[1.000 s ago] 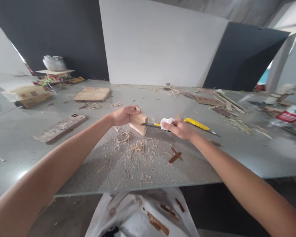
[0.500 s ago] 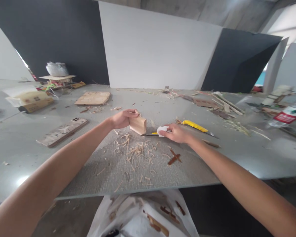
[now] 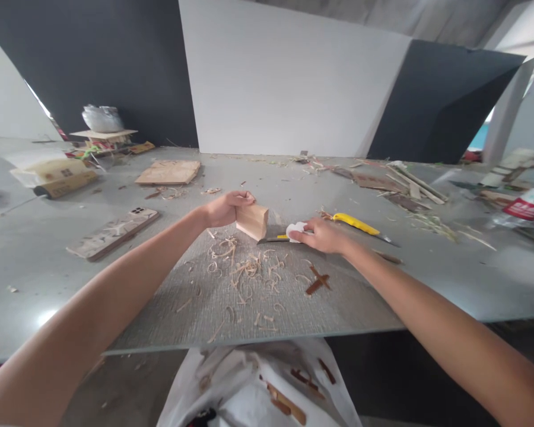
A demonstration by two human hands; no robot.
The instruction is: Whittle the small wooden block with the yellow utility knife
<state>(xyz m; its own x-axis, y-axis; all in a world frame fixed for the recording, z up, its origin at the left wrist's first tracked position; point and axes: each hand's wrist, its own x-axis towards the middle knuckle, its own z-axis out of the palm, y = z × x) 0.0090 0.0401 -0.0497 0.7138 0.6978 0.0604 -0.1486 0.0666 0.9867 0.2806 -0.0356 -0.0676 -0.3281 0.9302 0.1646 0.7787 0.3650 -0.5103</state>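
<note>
My left hand (image 3: 226, 209) is closed around the upper left end of a pale wooden block (image 3: 252, 222), which is held tilted above the table. In my right hand (image 3: 323, 235) is a utility knife (image 3: 282, 238), its grip wrapped in something white (image 3: 296, 231) with a bit of yellow showing. The blade points left, and its tip is at the block's lower right corner; whether it cuts into the wood I cannot tell. Curled wood shavings (image 3: 248, 270) lie on the table (image 3: 169, 320) below the block. A crossed pair of brown strips (image 3: 318, 280) lies nearer me.
Right of my right hand lies a yellow-handled knife (image 3: 356, 223). A phone (image 3: 113, 233) and a flat wooden board (image 3: 168, 172) lie to the left. Wood scraps (image 3: 413, 187) and a red-labelled bottle (image 3: 527, 204) are at the right. A white cloth (image 3: 244, 391) with wood pieces covers my lap.
The view has shifted slightly. Both hands, the block and the knife keep nearly the same places relative to each other, with the block turned a little.
</note>
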